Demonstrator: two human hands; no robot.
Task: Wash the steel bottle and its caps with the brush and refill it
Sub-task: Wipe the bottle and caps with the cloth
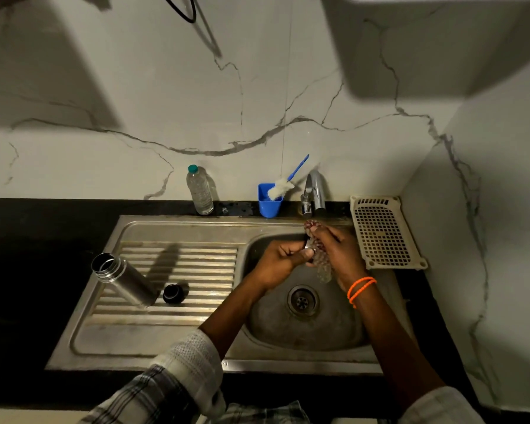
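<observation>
Over the steel sink basin (343,335), the left hand (283,260) pinches a small dark cap with a silvery rim (308,246) while the right hand (337,252) wraps a reddish mesh scrubber (320,264) round it, apparently so the chrome tap (315,191) just beyond can rinse it. Well left of the hands, the open brushed-steel bottle (124,278) and a black round cap (173,293) wait on the ribbed drainboard (196,258). Beyond, a white-bristled, blue-handled bottle brush (283,186) stands unused against the dim marble wall (257,102).

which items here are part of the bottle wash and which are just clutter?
In the job: steel bottle, black cap, brush in blue cup, small cap in left hand, scrubber in right hand, tap, sink.

Lying about: plastic water bottle, perforated tray.
</observation>
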